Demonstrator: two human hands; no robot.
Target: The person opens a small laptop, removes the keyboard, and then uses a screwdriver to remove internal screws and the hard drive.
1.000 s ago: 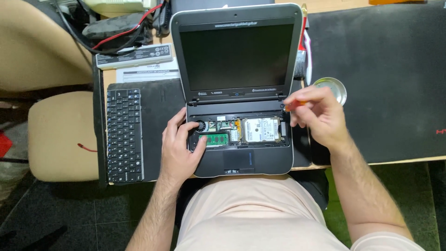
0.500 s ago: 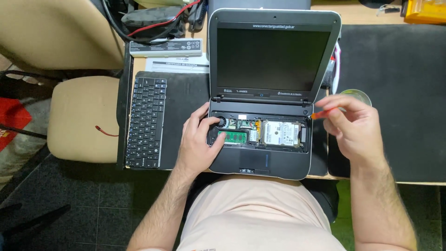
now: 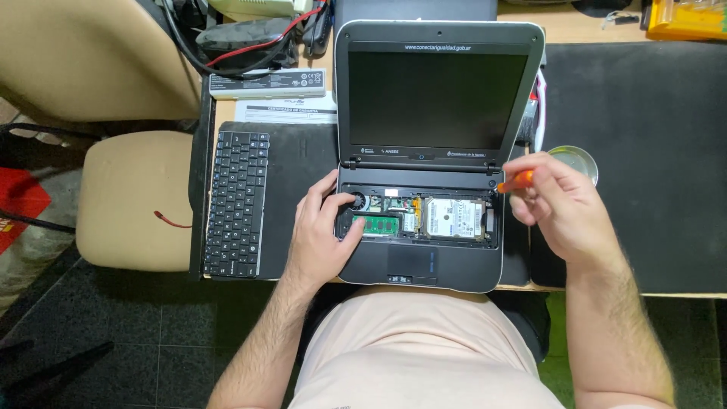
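Note:
A small grey laptop (image 3: 424,269) stands open at the desk's front edge, its keyboard taken off so the fan, a green memory board (image 3: 376,224) and a silver drive (image 3: 453,218) show. My left hand (image 3: 322,231) lies on the laptop's left side, fingers over the fan area and thumb toward the memory board. My right hand (image 3: 564,208) holds an orange-handled screwdriver (image 3: 517,181), its tip at the top right corner of the open bay.
The removed black keyboard (image 3: 236,203) lies on a black mat (image 3: 299,163) left of the laptop. A clear round dish (image 3: 577,160) sits on a black mat (image 3: 644,113) at the right. A battery pack (image 3: 266,82), papers and cables lie behind. A beige chair (image 3: 132,197) stands at left.
The view has shifted and come closer. My right hand has brought the screwdriver tip to the top right corner of the bay. My left hand has stayed on the laptop's left side.

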